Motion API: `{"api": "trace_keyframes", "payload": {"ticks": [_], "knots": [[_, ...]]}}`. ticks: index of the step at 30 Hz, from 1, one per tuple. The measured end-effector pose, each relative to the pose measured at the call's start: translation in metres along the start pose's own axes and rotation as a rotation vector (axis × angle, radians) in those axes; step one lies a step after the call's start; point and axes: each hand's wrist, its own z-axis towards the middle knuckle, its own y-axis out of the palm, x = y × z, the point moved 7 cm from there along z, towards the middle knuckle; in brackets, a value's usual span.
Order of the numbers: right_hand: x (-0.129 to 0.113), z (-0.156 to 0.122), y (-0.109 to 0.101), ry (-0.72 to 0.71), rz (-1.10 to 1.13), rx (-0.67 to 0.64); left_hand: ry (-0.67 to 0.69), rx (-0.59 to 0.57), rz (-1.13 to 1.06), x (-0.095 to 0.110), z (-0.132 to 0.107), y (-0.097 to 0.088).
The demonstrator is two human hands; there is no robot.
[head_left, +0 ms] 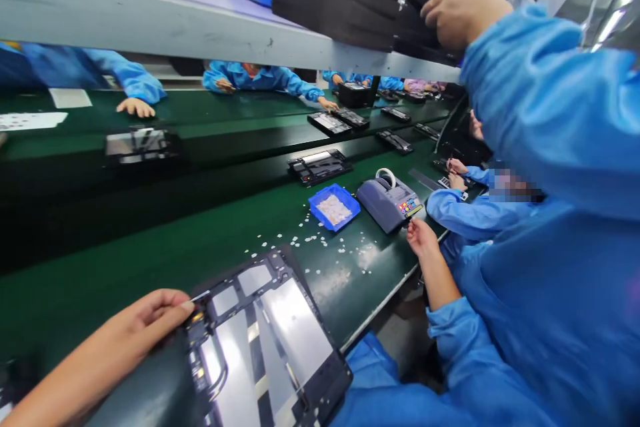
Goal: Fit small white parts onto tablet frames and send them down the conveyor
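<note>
My left hand (137,327) reaches in from the lower left, thumb and fingers closed at the near left corner of an opened tablet (280,340). A thin pale strip shows by these fingertips. Silver battery panels, dark tapes and cables are exposed in the tablet. My right hand (423,237), its blue sleeve pushed up, is at the front of a grey tape dispenser (387,203) with a white tape roll (386,178). The right fingers are pinched together; what is between them is too small to make out.
A blue tray (320,213) of small pale pieces stands left of the dispenser, with loose pieces scattered around. More opened tablets (320,165) lie along the green bench (225,227). A co-worker's raised arm (545,87) reaches to the overhead shelf (175,20); other workers sit opposite.
</note>
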Motion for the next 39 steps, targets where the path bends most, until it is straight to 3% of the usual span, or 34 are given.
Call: {"api": "trace_keyframes", "payload": {"ticks": [3, 6, 8, 11, 14, 16, 18, 21, 24, 26, 28, 31, 35, 39], "knots": [[0.006, -0.039, 0.016, -0.013, 0.005, -0.067, -0.081, 0.159, 0.087, 0.016, -0.017, -0.016], [0.015, -0.099, 0.064, -0.052, -0.05, -0.304, -0.085, 0.341, 0.042, 0.041, -0.038, -0.019], [0.022, -0.146, 0.111, -0.089, -0.132, -0.53, -0.008, 0.299, -0.111, 0.062, -0.046, -0.001], [0.033, -0.21, 0.176, -0.107, -0.245, -0.807, 0.064, 0.114, -0.39, 0.088, -0.05, 0.043], [0.043, -0.253, 0.221, -0.135, -0.337, -1.0, 0.052, 0.064, -0.696, 0.091, -0.048, 0.067], [0.048, -0.268, 0.238, -0.173, -0.41, -1.106, 0.031, 0.125, -0.807, 0.08, -0.047, 0.064], [0.048, -0.271, 0.248, -0.272, -0.517, -1.172, 0.026, 0.252, -0.811, 0.063, -0.052, 0.043], [0.042, -0.265, 0.26, -0.623, -0.746, -1.237, 0.035, 0.416, -0.645, 0.041, -0.067, 0.001], [0.046, -0.269, 0.272, -1.084, -0.955, -1.377, 0.034, 0.277, -0.317, 0.033, -0.074, -0.013], [0.056, -0.274, 0.278, -1.33, -1.051, -1.459, 0.089, 0.189, -0.096, 0.033, -0.075, -0.01], [0.067, -0.279, 0.282, -1.5, -1.115, -1.498, 0.202, 0.182, 0.086, 0.038, -0.076, -0.004], [0.076, -0.284, 0.285, -1.642, -1.167, -1.54, 0.342, 0.167, 0.333, 0.045, -0.076, 0.012], [0.077, -0.285, 0.284, -1.684, -1.212, -1.576, 0.415, 0.128, 0.611, 0.051, -0.075, 0.024], [0.075, -0.286, 0.283, -1.699, -1.206, -1.597, 0.454, 0.094, 0.671, 0.054, -0.071, 0.022]]}}
